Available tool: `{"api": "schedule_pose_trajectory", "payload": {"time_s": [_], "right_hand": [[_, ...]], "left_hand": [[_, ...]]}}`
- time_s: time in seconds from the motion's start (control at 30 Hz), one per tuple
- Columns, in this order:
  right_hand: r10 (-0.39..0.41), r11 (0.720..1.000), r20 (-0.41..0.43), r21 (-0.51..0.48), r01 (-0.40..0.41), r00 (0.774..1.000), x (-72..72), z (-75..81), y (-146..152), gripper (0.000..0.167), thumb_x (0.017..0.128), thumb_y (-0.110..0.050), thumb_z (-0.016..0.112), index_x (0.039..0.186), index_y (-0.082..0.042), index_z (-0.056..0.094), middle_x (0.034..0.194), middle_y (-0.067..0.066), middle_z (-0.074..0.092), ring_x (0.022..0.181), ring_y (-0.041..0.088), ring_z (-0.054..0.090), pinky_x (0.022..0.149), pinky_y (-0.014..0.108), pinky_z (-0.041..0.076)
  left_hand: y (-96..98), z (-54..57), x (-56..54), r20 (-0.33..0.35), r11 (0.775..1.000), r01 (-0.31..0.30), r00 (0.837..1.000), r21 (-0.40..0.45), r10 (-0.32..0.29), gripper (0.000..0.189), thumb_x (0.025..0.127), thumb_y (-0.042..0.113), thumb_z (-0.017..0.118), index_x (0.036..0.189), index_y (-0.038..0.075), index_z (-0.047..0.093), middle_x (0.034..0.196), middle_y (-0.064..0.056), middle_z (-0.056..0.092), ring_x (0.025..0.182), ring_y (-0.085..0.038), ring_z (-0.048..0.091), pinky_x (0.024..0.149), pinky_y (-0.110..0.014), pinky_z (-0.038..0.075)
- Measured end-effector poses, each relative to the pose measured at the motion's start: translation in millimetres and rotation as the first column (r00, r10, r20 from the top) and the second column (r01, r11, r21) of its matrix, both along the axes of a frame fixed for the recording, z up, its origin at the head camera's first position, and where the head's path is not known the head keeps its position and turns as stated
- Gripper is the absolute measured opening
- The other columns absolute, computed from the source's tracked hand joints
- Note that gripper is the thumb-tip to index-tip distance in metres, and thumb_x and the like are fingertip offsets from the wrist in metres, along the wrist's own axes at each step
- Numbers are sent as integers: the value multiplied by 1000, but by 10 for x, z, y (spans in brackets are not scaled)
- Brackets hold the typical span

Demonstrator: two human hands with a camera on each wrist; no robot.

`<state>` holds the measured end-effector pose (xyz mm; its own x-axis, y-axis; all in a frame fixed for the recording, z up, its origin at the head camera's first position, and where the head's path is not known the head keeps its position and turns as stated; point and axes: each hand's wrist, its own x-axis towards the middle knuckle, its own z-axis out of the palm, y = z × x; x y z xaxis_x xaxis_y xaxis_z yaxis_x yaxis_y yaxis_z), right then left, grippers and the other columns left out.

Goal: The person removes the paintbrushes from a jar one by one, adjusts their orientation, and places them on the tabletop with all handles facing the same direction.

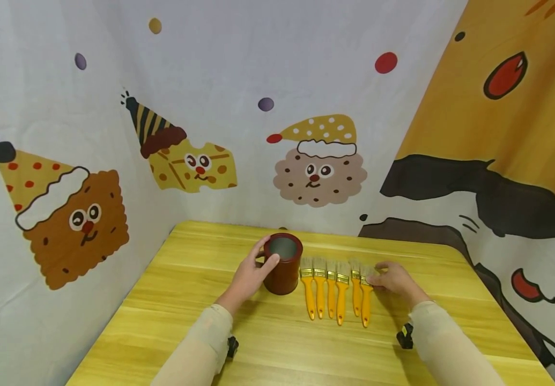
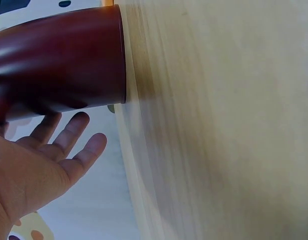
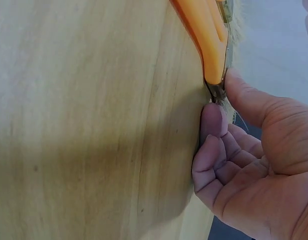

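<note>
A dark reddish-brown mug [image 1: 281, 280] stands upright on the wooden table, its pale inside visible from above. My left hand [image 1: 250, 274] holds it by the handle side, thumb at the front of the rim and fingers behind. In the left wrist view, three fingertips [image 2: 96, 144] spread out beside the mug's wall [image 2: 59, 57]. Right of the mug, several paintbrushes lie in a row, bristles away from me. My right hand [image 1: 395, 280] pinches the rightmost paintbrush [image 1: 366, 306] near its metal band. The right wrist view shows thumb and forefinger at that band, below the orange handle [image 3: 206, 45].
The other paintbrushes [image 1: 319, 295], with yellow-orange handles, lie side by side between the mug and my right hand. The table [image 1: 161, 321] meets a printed cloth [image 1: 238, 214] at its back and sides. A small black device [image 1: 405, 336] sits at my right wrist.
</note>
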<state>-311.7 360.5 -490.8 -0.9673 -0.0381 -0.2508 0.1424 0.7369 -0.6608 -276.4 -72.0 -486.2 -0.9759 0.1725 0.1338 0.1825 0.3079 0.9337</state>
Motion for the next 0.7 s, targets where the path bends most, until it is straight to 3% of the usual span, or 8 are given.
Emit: {"api": "schedule_pose_trajectory", "payload": {"time_s": [0.23,0.43,0.57,0.7], "right_hand": [[-7,999,15,-41,7,1000,22,-6,-11,78,103,-28,76,156,16,39,123,26,75,100,25,80,108,59,54],[-7,1000,5,-24,7,1000,24,-2,-23,78,102,-29,76,155,16,40,122,26,75,98,23,79,106,58,56],[-3,1000,6,-4,3,1000,21,-10,-23,79,102,-30,76,155,16,41,115,22,77,95,21,77,107,58,54],[-2,1000,2,8,2,1000,15,-23,-13,79,102,-32,76,155,15,42,114,21,78,95,20,76,109,61,52]], "left_hand": [[10,15,5,8,1000,-14,1000,-12,14,71,103,65,61,165,50,31,158,-9,56,132,-32,64,110,-56,54],[13,22,16,10,1000,-10,1000,-10,10,68,103,65,61,163,55,30,159,-9,55,133,-32,64,111,-57,54],[11,18,15,4,1000,-8,1000,-10,8,71,104,64,61,166,49,31,159,-9,54,134,-32,63,111,-57,54],[8,14,15,5,1000,-4,1000,-2,4,69,104,62,61,165,50,31,160,-9,54,133,-32,64,110,-57,54]]}}
